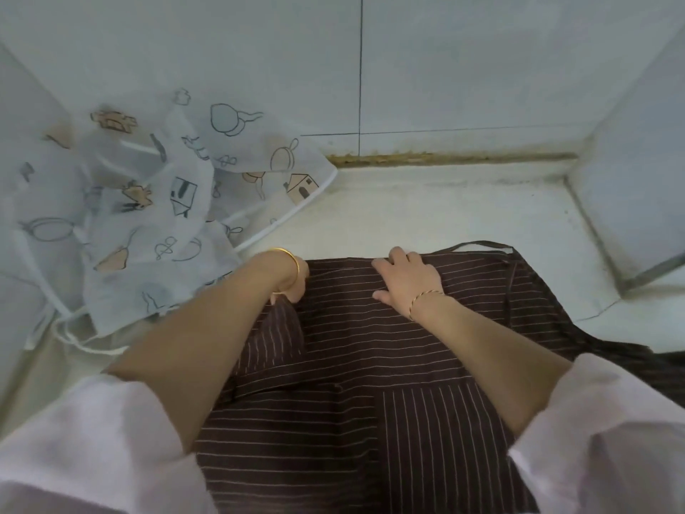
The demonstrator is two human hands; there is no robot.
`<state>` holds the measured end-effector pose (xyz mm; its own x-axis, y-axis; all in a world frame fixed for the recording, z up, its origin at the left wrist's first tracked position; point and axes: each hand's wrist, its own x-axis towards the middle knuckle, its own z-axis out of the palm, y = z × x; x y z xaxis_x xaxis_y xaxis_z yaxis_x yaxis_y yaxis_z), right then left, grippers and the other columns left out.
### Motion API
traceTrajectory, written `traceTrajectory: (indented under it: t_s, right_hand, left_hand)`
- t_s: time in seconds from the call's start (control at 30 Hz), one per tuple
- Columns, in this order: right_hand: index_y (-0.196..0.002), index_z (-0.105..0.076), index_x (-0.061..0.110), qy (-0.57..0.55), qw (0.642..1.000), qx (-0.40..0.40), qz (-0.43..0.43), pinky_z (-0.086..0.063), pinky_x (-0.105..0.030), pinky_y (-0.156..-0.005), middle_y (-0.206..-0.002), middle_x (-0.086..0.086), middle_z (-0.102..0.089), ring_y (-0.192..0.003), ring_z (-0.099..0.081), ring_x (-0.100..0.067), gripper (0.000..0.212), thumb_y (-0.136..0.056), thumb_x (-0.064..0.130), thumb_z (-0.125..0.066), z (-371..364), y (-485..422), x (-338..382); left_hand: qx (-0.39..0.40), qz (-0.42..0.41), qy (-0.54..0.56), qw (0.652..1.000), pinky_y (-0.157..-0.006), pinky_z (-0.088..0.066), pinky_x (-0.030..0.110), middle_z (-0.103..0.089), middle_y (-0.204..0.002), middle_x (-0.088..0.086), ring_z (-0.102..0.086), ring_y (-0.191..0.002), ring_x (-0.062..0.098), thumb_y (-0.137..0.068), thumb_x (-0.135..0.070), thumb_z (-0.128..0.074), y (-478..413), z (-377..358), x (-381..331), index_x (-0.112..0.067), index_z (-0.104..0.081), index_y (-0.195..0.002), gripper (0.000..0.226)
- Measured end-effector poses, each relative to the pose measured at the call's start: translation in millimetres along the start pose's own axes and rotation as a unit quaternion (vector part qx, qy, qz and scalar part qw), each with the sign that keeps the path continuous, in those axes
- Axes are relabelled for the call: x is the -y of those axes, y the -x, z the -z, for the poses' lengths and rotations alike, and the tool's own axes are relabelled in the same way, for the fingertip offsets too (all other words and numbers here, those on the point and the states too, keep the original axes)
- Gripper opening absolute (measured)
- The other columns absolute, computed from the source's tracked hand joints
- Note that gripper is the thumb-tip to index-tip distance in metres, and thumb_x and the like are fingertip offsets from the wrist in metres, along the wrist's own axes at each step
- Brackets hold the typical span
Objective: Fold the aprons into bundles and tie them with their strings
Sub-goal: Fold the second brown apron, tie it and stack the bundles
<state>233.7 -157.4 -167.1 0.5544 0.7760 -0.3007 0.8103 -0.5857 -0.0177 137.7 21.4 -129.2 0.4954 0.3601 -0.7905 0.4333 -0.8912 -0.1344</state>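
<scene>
Brown striped apron (370, 346) lies spread on the white desk (444, 217), patterned white apron (166, 202) crumpled just beside it at left. Left hand (291, 285) fingers curl, pinching a fold at the striped apron's left edge; right hand (407, 281) fingers straight, spread, pressing flat near the top edge.

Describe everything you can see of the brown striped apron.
The brown striped apron is dark cloth with thin pale stripes, lying on the white counter and running off the bottom of the frame. Its stripes run crosswise in the far part; a near panel has them lengthwise. A raised fold stands at its left edge. A dark strap loops at the far right corner. The left hand pinches the left fold; the right hand presses flat near the far edge.
</scene>
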Motion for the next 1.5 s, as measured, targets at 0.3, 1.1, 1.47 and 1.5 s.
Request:
traceTrajectory:
  t_s: [0.3, 1.1, 1.47, 1.5]
  right_hand:
    - [-0.109, -0.051, 0.014, 0.018, 0.999, -0.035, -0.006, -0.037, -0.034, -0.082, -0.104, -0.005, -0.063, -0.101, -0.054, -0.025, 0.023, -0.099, 0.032, -0.041, 20.8, -24.6, -11.3]
    - [-0.12, -0.039, 0.007, -0.123, 0.93, -0.107, -0.33, -0.049, -0.039, -0.076, -0.12, -0.015, -0.048, -0.106, -0.052, -0.031, 0.045, -0.091, 0.035, -0.055, -3.8, 92.4, -90.9]
    - [-0.1, -0.049, 0.006, -0.468, 0.801, 0.065, -0.367, -0.043, -0.023, -0.045, -0.079, -0.01, -0.063, -0.043, -0.05, -0.011, 0.021, -0.101, 0.021, -0.034, -5.7, 111.7, -128.7]
    - [-0.092, -0.05, 0.006, -0.538, 0.748, 0.089, -0.378, -0.035, -0.02, -0.039, -0.071, -0.009, -0.059, -0.036, -0.039, -0.009, 0.022, -0.1, 0.019, -0.034, 0.4, 113.5, -135.1]
  left_hand:
    - [-0.207, 0.045, 0.043, 0.976, -0.085, -0.052, 0.036, -0.058, -0.095, 0.004, -0.057, -0.089, 0.022, -0.092, -0.013, -0.048, -17.8, -10.6, 26.0, -0.014, -0.058, -0.111, 0.022]
    - [-0.303, -0.182, 0.06, 0.934, -0.096, -0.044, 0.04, -0.041, -0.128, 0.013, -0.042, -0.117, 0.029, -0.087, -0.033, -0.063, -18.0, -9.5, -145.1, -0.012, -0.041, -0.129, 0.051]
    - [-0.298, -0.113, 0.24, 0.917, -0.092, -0.049, 0.037, -0.054, -0.12, 0.016, -0.059, -0.101, 0.031, -0.093, -0.024, -0.051, -37.1, 48.6, -194.2, -0.003, -0.061, -0.115, 0.032]
    - [-0.299, -0.108, 0.26, 0.912, -0.094, -0.047, 0.035, -0.053, -0.123, 0.016, -0.058, -0.104, 0.032, -0.094, -0.022, -0.049, -40.8, 53.9, -204.4, -0.002, -0.059, -0.118, 0.032]
